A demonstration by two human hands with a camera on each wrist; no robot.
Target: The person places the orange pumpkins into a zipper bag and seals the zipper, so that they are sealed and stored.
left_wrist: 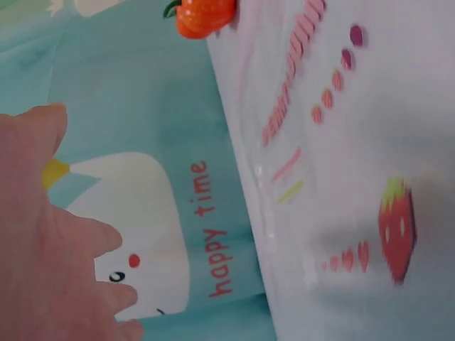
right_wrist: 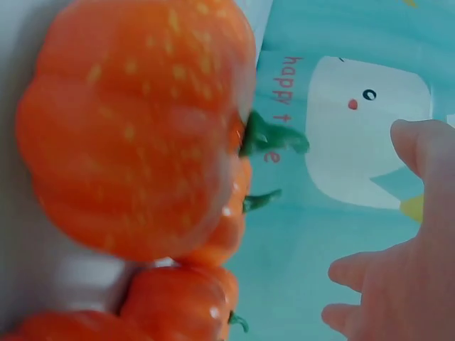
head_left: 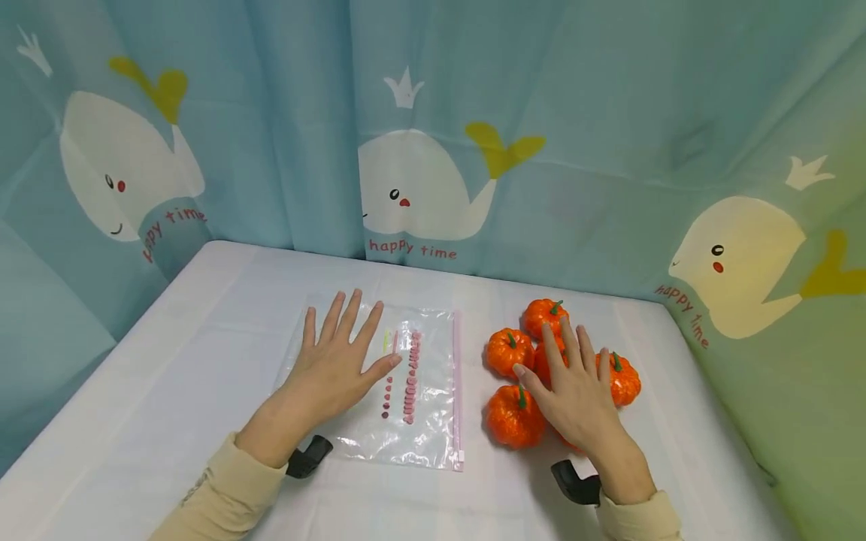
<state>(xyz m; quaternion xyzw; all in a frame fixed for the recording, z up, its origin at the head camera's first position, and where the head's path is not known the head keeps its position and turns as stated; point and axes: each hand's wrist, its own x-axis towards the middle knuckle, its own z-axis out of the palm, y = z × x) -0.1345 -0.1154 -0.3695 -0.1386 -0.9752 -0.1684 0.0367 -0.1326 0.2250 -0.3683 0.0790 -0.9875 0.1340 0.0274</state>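
My left hand (head_left: 331, 376) is spread flat, palm down, over a clear zip bag (head_left: 436, 391) with a pink zip edge on its right. Red and pink printing, with a strawberry picture (left_wrist: 397, 231), shows on the bag in the left wrist view. To the right, my right hand (head_left: 578, 398) is held with spread fingers over a group of small orange toy pumpkins (head_left: 516, 421) with green stems. It partly covers several of them. In the right wrist view, one pumpkin (right_wrist: 135, 128) looms close beside the hand (right_wrist: 412, 284), apart from its fingers. Neither hand holds anything.
The white-covered table (head_left: 169, 376) carries the bag and the pumpkins. A blue-green curtain (head_left: 595, 113) printed with whales hangs behind it and along both sides. Black wrist mounts (head_left: 309, 456) show under the forearms.
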